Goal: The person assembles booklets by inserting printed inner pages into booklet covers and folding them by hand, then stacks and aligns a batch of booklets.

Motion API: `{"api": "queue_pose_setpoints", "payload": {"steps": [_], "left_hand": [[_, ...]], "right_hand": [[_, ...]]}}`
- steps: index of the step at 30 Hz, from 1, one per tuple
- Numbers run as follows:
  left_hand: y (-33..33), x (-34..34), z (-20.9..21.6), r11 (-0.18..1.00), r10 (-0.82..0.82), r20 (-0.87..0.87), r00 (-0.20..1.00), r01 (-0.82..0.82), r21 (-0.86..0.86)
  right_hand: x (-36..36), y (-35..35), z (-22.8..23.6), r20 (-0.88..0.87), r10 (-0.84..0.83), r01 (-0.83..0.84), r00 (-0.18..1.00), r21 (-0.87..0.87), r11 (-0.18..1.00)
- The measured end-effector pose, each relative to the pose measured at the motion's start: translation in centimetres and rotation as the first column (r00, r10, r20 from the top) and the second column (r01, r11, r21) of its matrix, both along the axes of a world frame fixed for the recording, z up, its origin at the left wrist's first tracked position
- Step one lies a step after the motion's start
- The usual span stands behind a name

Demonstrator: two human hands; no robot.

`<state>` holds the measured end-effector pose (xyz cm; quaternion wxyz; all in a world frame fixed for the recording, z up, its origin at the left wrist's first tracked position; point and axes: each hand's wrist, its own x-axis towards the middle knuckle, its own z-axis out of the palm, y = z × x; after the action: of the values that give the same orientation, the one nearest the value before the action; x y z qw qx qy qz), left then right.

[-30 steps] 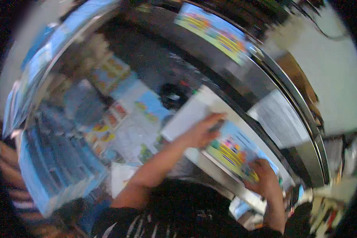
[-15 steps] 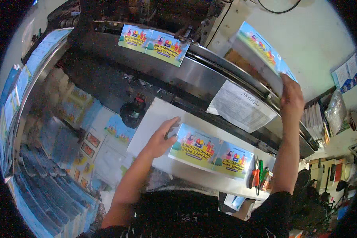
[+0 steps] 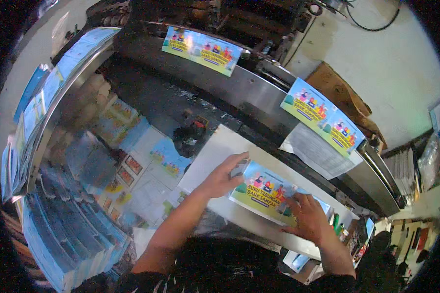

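Note:
A stack of printed booklet covers (image 3: 263, 188), blue and green with cartoon figures and yellow lettering, lies on a white board. At its left end is my left hand (image 3: 225, 177), thumb and fingers apart beside the edge. A small greyish patch shows between them; I cannot make out what it is. Over the stack's right half rests my right hand (image 3: 305, 217), fingers spread on the top cover and thumb toward the near edge. A matching printed sheet (image 3: 322, 116) lies on the metal ledge beyond, partly over a white paper with printed lines (image 3: 313, 146).
Another matching sheet (image 3: 202, 51) hangs over the machine's metal edge (image 3: 252, 84). Tall bluish paper stacks (image 3: 66, 234) stand at the lower left, with a rack of prints (image 3: 58, 78) above. Green-handled tools (image 3: 336, 222) lie right of my right hand. Brown cardboard (image 3: 340, 88) leans behind.
My right hand has come down from the upper right onto the stack. The sheets it held up now lie on the metal ledge. The view has shifted; my left hand remains at the stack's left end.

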<state>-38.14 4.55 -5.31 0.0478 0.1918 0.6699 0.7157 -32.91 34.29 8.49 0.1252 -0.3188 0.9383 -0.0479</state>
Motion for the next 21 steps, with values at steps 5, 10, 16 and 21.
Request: {"api": "queue_pose_setpoints", "payload": {"steps": [5, 10, 16, 21], "left_hand": [[-0.4, -0.3, -0.8, 0.996, 0.003, -0.105, 0.994, -0.013, -0.086], [-1.0, 0.1, -1.8, 0.995, 0.036, -0.041, 0.999, -0.040, -0.093], [-0.4, -0.3, -0.7, 0.984, 0.071, -0.212, 0.975, -0.103, -0.146], [-0.6, 0.3, -0.4, 0.994, 0.015, -0.097, 0.995, -0.025, -0.103]], "right_hand": [[0.2, -0.2, -1.4, 0.038, -0.051, 0.052, 0.998, -0.029, 0.998], [-0.6, -0.5, -1.0, 0.155, -0.071, 0.091, 0.985, -0.122, 0.988], [-5.5, 8.2, 3.5, -0.169, -0.207, 0.180, 0.964, -0.159, 0.971], [-14.9, 12.3, 8.5, -0.790, -0.164, 0.125, 0.590, -0.112, 0.986]]}}
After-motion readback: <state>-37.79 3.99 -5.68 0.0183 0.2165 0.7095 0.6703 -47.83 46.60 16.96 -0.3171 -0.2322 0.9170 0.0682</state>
